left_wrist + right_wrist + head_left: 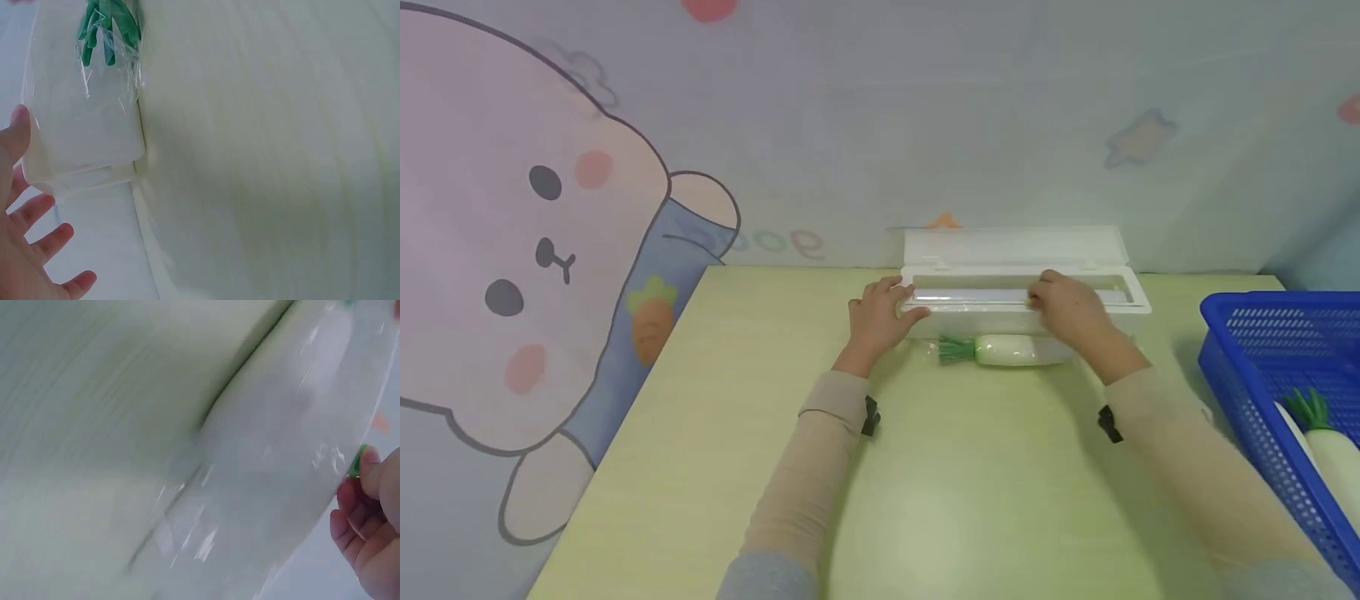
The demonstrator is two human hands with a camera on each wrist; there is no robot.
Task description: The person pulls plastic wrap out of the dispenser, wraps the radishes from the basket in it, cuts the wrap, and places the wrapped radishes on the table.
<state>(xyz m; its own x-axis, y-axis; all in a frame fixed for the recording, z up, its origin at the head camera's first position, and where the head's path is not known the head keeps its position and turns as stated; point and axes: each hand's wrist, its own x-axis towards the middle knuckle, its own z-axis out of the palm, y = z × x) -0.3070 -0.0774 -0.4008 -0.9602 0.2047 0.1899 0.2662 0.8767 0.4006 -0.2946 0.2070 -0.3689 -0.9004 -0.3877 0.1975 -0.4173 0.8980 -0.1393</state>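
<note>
Two hands: both are brought to a long white box (970, 323) at the far edge of the table (932, 500).
Left hand (880, 317): fingers are spread around the box's left end, the thumb laid along its front rim.
Right hand (1067, 312): a small green piece (357, 464) is pinched between thumb and finger, at the film's far edge.
Box: its lid (1011, 247) is tipped back toward the wall cloth (925, 125); a white roll (977, 295) is seen inside.
White radish (1015, 351): it is laid lengthwise just in front of the box, green leaves to the left, and is covered by clear film (206, 540).
Near room: a broad stretch of table is seen between the forearms, from the radish down.
Left room: more table is seen beyond the left forearm, bounded by a slanting edge.
Right side: room is narrowed by a blue basket (1225, 375), set near the right forearm; white radishes (1337, 458) are held in it.
</note>
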